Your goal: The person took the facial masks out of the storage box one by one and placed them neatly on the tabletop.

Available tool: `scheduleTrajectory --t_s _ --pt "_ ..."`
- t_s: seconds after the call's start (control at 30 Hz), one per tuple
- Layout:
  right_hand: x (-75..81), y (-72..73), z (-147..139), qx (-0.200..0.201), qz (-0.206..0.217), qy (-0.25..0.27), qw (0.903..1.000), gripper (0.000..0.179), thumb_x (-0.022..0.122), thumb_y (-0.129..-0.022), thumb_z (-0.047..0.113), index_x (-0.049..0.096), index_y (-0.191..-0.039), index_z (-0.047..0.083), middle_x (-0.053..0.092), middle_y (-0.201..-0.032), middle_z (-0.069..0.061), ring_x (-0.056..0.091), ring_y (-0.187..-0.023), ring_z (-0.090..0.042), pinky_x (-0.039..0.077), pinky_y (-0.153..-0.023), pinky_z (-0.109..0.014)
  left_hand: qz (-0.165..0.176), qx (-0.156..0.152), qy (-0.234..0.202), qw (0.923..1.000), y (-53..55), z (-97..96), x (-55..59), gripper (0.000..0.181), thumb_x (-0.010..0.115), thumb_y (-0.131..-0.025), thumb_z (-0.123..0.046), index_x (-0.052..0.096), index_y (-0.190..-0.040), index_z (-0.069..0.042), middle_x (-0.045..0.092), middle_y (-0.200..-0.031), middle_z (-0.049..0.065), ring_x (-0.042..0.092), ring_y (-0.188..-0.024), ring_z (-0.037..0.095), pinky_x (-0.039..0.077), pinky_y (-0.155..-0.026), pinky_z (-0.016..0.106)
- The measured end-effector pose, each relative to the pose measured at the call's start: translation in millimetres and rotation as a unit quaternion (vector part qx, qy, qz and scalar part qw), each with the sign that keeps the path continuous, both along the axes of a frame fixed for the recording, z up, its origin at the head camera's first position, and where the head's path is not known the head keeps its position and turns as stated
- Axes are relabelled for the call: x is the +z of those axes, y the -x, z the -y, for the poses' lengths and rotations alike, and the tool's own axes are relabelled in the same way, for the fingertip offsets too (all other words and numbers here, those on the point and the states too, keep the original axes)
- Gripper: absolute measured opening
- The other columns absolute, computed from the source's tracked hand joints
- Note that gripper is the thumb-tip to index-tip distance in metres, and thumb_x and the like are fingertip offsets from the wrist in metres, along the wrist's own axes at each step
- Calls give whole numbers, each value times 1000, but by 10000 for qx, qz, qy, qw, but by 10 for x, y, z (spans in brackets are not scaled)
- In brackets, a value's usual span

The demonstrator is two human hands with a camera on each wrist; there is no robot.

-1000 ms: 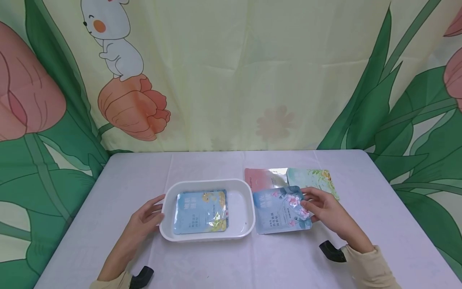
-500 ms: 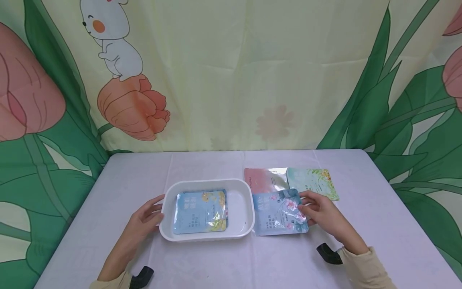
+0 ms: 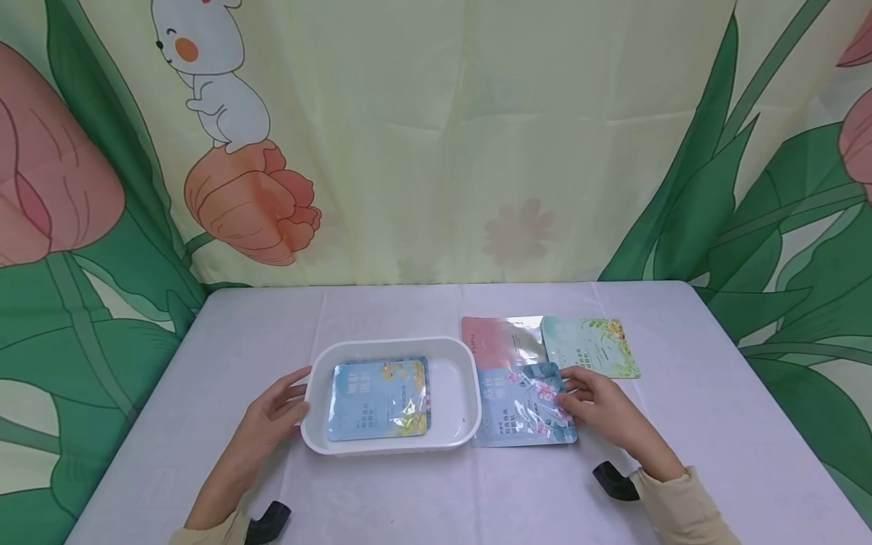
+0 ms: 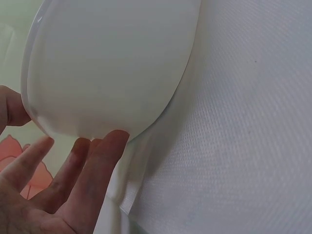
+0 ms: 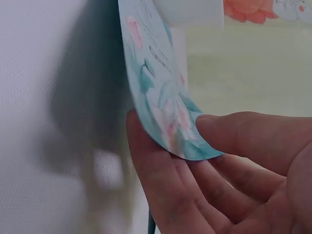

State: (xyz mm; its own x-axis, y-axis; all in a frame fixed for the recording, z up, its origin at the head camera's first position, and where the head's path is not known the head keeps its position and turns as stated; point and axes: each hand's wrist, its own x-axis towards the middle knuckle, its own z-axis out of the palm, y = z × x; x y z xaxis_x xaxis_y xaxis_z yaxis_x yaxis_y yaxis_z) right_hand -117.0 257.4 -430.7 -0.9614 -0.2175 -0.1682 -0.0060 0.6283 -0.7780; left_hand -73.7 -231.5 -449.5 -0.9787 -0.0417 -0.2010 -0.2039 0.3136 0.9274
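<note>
My right hand (image 3: 602, 409) pinches the right edge of a blue sheet mask packet (image 3: 518, 412) with pink flowers. In the right wrist view, the thumb lies on the printed face of that packet (image 5: 163, 83) and the fingers are beneath; a shadow falls on the cloth beside it. The packet's left edge is close against a white plastic tray (image 3: 453, 386). Fingertips of my left hand (image 3: 269, 416) touch the tray's left end, spread along its rim. Inside the tray lies a light-blue sheet mask packet (image 3: 375, 401) with yellow flowers, another packet's edge showing under it.
Behind the held packet lie a pink and silver packet (image 3: 504, 338), partly covered by it, and a green floral packet (image 3: 593, 344). A white cloth covers the table (image 3: 381, 499). A printed curtain (image 3: 422, 151) hangs behind the table's far edge.
My right hand has moved left and slightly nearer with the blue flowered packet, uncovering more of the green packet. My left hand and the tray have stayed put.
</note>
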Motion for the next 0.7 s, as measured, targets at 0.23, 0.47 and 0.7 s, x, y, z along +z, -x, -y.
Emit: scheduleTrajectory --t_s 0.23,0.47,0.7 --pt "15 8 -55 47 -452 -305 9985 35 68 -92 9 59 -125 -2 66 -113 -15 67 -100 -28 58 -81 -36 45 3 14 10000 5 -2 5 60 62 -99 -29 36 -153 -21 50 -145 19 58 -126 33 58 -88 35" --pt "30 49 -75 13 -574 -439 9974 33 65 -94 10 61 -126 -1 67 -113 -14 65 -103 -30 57 -87 -45 46 -1 -23 10000 8 -8 15 60 62 -99 -28 36 -153 -21 50 -145 19 57 -126 34 58 -89 36" --pt "125 41 8 24 -680 -323 9972 33 66 -95 10 61 -126 -1 67 -113 -13 65 -103 -29 58 -86 -42 18 -21 -35 10000 -1 -2 9 60 62 -99 -28 36 -153 -20 50 -145 20 58 -126 34 58 -87 34"
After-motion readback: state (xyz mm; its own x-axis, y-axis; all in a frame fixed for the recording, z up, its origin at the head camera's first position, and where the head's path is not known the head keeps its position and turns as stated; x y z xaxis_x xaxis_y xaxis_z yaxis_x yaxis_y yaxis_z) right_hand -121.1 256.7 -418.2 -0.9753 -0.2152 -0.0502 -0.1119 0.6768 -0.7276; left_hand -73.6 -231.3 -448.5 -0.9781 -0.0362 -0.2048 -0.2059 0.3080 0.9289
